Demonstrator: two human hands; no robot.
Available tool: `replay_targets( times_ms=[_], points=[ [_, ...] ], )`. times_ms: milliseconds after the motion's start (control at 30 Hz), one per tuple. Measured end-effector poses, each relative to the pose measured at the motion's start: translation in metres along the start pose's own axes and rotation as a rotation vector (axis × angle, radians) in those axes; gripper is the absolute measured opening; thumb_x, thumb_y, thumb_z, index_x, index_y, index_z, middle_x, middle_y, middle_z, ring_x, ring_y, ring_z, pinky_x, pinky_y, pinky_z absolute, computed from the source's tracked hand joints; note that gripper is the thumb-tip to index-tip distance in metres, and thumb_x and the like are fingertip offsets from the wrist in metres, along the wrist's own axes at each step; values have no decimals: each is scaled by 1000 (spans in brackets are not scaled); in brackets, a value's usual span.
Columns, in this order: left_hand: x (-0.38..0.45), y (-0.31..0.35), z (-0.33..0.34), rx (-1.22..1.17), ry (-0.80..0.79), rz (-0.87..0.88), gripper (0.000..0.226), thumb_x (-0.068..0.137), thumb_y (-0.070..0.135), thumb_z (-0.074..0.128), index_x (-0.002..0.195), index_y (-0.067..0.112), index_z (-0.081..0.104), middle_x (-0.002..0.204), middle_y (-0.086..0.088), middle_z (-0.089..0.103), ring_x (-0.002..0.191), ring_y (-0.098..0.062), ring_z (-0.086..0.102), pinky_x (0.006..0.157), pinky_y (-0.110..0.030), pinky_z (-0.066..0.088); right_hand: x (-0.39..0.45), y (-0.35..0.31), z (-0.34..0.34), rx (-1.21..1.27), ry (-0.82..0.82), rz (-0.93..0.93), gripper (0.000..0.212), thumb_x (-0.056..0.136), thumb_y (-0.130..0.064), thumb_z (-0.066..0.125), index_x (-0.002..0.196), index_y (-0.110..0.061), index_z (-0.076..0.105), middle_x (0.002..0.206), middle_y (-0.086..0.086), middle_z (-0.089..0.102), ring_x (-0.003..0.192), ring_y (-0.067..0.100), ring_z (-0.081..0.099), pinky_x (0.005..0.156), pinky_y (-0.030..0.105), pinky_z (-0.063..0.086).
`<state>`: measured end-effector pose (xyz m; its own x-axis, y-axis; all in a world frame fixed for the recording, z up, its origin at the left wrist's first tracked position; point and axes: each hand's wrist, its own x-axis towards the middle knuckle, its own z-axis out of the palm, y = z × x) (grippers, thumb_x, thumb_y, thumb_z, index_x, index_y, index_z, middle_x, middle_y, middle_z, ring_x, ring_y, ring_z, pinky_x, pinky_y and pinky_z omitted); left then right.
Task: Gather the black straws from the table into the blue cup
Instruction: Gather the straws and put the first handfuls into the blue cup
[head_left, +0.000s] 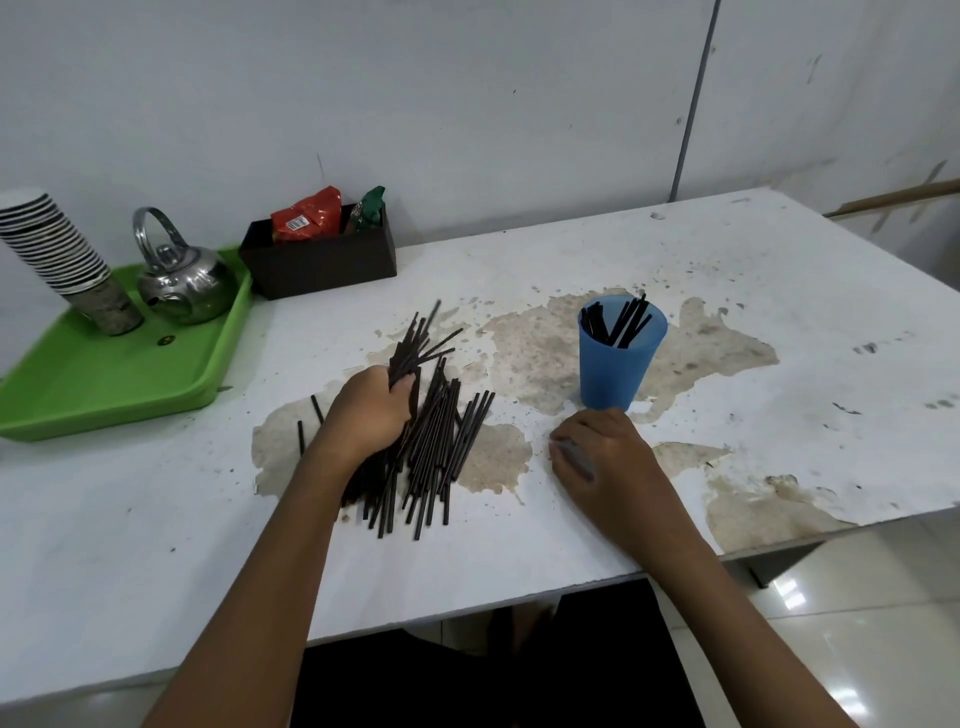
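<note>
Left hand (371, 410) gripping a bunch of thin black plastic straws (441, 436), gathered for loading; right hand (605, 452) curled, contents unclear, beside translucent blue plastic cup (615, 358).

Even, soft indoor light; wide-angle view with slight blur

Shadows on the counter (571, 249) are faint; glare spots shine on the floor tiles (789, 592) and the steel kettle (184, 283); the right hand (605, 457) is motion-smeared; straight edges bow toward the borders.

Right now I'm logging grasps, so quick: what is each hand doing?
Left hand: gripping a bundle of black straws over the pile.
Right hand: curled near the blue cup; whether it holds anything cannot be told.
</note>
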<state>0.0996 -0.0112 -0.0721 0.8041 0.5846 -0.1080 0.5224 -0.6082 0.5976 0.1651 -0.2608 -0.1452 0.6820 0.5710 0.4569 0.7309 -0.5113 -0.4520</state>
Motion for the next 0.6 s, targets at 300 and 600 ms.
replay_targets(
  times_ms=[300, 600],
  points=[
    [-4, 38, 22, -791, -76, 127, 18, 108, 24, 40, 109, 18, 57, 83, 6, 52, 65, -8, 45, 66, -24, 42, 0, 0, -1, -18, -9, 4, 9, 88, -16, 65, 94, -13, 70, 96, -4, 65, 91, 14, 50, 78, 21, 44],
    [-20, 62, 63, -1011, -152, 269, 19, 108, 14, 36, 98, 19, 51, 77, 5, 45, 58, -5, 40, 60, -19, 39, 1, -4, -9, 107, 3, 37, 20, 93, -18, 60, 111, -16, 66, 106, -4, 66, 98, 11, 57, 84, 15, 41]
  ],
)
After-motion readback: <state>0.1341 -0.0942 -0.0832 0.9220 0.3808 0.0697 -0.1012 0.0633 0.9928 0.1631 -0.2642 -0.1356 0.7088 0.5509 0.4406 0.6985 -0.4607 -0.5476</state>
